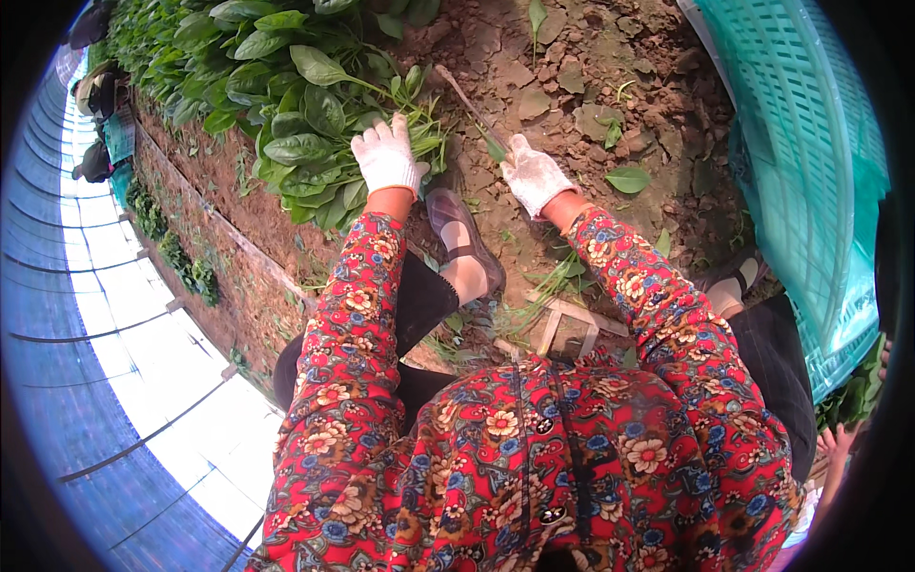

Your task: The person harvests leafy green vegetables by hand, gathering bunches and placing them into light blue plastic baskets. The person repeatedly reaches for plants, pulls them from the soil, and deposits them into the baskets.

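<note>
My left hand, in a soiled white glove, rests on the stems of leafy green plants that look like spinach. Its fingers are spread over the stems, and whether they grip any is hard to tell. To the right, my right hand, gloved too, is closed around the near end of a thin, rusty metal tool. The tool points up and left over bare soil, with a green leaf beside it at the fingers. Its grip end is hidden in the glove.
A teal plastic crate with a sheer green cover stands at the right. Loose leaves lie on cracked soil. Between my legs is a wooden frame. Other people are at the far left; another person's hand shows at the lower right.
</note>
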Available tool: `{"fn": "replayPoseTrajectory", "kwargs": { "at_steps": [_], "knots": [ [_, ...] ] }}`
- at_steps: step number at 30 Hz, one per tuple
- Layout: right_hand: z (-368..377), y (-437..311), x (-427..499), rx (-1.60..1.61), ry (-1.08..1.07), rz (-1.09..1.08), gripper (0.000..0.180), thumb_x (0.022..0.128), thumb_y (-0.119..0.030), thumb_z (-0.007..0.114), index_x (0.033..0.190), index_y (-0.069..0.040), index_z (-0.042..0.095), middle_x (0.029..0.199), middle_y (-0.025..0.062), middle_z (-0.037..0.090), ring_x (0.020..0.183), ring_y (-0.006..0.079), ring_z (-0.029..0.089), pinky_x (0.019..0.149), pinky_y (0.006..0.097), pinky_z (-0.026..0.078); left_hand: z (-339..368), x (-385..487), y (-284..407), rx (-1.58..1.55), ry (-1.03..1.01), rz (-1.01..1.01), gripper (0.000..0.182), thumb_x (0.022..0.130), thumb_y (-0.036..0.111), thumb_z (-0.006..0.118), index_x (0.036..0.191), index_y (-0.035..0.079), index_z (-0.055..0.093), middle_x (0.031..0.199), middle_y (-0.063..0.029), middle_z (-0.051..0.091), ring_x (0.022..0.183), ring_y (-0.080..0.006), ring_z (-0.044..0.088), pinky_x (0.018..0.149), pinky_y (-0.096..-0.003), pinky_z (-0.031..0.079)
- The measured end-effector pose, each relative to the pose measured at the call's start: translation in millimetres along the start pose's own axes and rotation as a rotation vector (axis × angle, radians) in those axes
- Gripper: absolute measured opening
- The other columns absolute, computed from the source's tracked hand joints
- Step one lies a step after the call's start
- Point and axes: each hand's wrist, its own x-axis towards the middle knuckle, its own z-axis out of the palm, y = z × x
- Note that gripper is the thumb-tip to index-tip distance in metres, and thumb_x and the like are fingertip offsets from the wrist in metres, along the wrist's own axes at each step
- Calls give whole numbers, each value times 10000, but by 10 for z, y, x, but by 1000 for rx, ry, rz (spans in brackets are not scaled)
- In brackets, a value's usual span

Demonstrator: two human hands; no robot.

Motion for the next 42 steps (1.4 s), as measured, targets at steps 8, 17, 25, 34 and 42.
{"fn": "replayPoseTrajectory", "kwargs": {
  "at_steps": [8,17,25,34,42],
  "knots": [
    [254,-223,473,-168,-41,-42,232,995,-221,483,1103,-30,557,1006,267,687,983,461,652,819,550,508,417,-181,-80,-68,26,-96,974,649,420,881,1482,204,425,1477,-155,484,1278,-289,511,1017,-457,399],
    [62,-460,475,-293,-222,123,351,1031,-213,335,1209,-16,565,1180,249,668,1077,446,645,911,542,497,699,-32,-182,-84,225,-8,628,760,300,758,1335,190,529,1167,-50,649,1159,-245,582,952,-440,435],
    [117,-322,369,-182,-205,188,404,1044,-246,295,1190,-2,582,1091,298,673,951,443,690,804,560,527,583,57,-163,7,47,-22,384,943,202,542,1326,218,523,1028,-26,716,1010,-224,664,838,-432,471],
    [192,-243,1,17,-283,365,364,1032,-240,335,1196,2,551,1059,280,687,927,441,691,773,532,537,545,61,-186,18,23,-43,324,956,215,533,1280,229,545,1011,-25,726,989,-224,677,814,-430,484],
    [-16,-199,-281,-89,-231,166,235,962,-153,510,1141,-4,538,977,300,681,942,488,659,794,556,520,642,-59,-315,8,44,-29,310,939,213,539,1246,231,582,992,-6,702,946,-203,667,815,-429,476]
  ]
}}
